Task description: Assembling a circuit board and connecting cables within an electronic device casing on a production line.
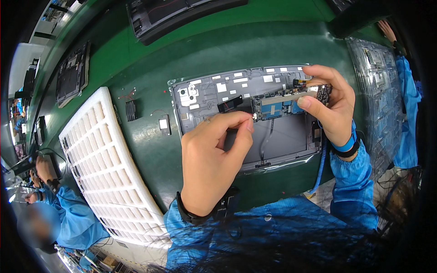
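My right hand (334, 102) grips a circuit board (282, 105) by its right end, thumb on the near face and fingers behind. The long, narrow board has blue shielded areas and is held above a grey tablet back housing (291, 139). My left hand (216, 150) pinches thumb and forefinger together at the board's left end; what lies between the fingertips is too small to make out. A black speaker module (231, 103) sits in the housing just left of the board. Below the board, a thin dark cable (268, 141) runs down inside the housing.
A white foam tray (107, 177) with many slots stands at left. Small black parts (131, 110) and a small module (164, 124) lie between it and the housing. Clear plastic trays (375, 100) are stacked at right. Another person (75, 218) works at far left. A blue coiled cord (322, 168) hangs from my right wristband.
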Available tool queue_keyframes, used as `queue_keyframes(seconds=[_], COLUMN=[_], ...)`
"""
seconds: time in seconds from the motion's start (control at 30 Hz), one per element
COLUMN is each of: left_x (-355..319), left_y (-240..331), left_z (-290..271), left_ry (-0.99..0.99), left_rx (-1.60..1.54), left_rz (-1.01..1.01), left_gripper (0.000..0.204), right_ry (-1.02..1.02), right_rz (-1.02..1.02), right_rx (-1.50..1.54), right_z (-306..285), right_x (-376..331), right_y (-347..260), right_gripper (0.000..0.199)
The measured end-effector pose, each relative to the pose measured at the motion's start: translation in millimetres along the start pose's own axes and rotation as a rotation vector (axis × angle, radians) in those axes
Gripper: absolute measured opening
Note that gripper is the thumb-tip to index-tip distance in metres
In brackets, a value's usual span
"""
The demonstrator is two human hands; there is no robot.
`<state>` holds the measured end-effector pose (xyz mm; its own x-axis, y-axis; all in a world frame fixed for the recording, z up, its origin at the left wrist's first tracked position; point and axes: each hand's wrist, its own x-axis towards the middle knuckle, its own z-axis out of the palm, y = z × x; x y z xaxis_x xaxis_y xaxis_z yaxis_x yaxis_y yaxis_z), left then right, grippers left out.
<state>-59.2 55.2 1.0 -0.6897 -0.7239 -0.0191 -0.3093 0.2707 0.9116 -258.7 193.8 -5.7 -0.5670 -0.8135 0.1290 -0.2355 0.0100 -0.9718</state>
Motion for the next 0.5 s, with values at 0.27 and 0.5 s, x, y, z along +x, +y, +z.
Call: queue_keyframes(seconds=[0.27, 0.5], left_x=[-1.8, -2.6], left_y=[2.4, -2.8], left_z=[-1.0, -0.7], left_ry=[-0.020, -0.003], left_rx=[-0.075, -0.020], left_rz=[-0.116, -0.046], left_gripper=[0.010, 0.014], right_ry=[-0.007, 0.017], right_rz=[-0.005, 0.001], right_rx=[0.034, 0.042], right_z=[-0.6, 0.9], right_x=[-1.0, -0.4], right_y=[0.1, 0.6], right_gripper=[0.050, 0.048])
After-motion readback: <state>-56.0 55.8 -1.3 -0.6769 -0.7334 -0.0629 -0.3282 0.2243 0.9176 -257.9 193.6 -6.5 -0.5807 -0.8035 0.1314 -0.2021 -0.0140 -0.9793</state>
